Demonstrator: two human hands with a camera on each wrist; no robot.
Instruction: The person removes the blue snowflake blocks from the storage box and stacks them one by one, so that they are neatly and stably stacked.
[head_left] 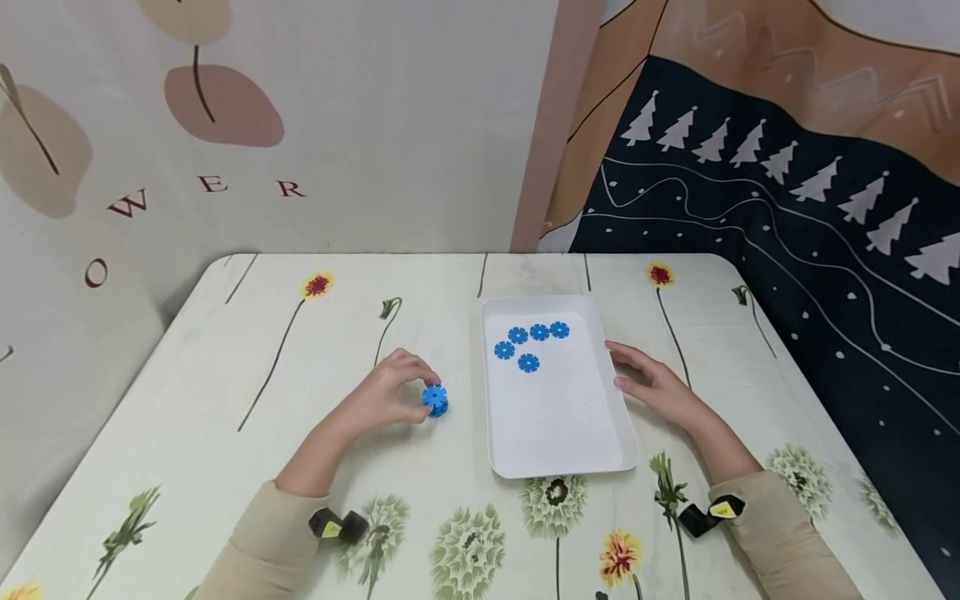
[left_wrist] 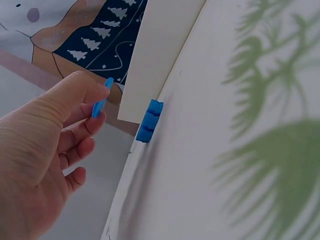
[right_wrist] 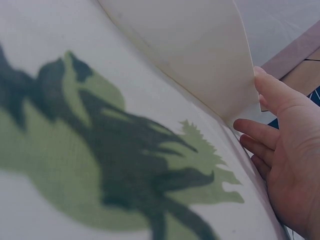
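Between thumb and index finger, my left hand (head_left: 392, 392) pinches a blue notched plastic disc (head_left: 434, 395) by its edge. Just below that disc, a small stack of blue discs (left_wrist: 149, 121) sits on the table, apart from the held one in the left wrist view. To the right lies a white rectangular tray (head_left: 558, 433). Several blue discs (head_left: 528, 363) lie spread out singly toward the tray's far left corner. My right hand (head_left: 654, 385) is at the tray's right side, thumb and relaxed fingers right at the rim.
A flower-print cloth covers the table (head_left: 300, 467). Behind it stand a pale wall hanging with letters (head_left: 213, 185) and a dark hanging with white trees (head_left: 750, 146). Black wrist cameras (head_left: 337, 527) sit on both sleeves.
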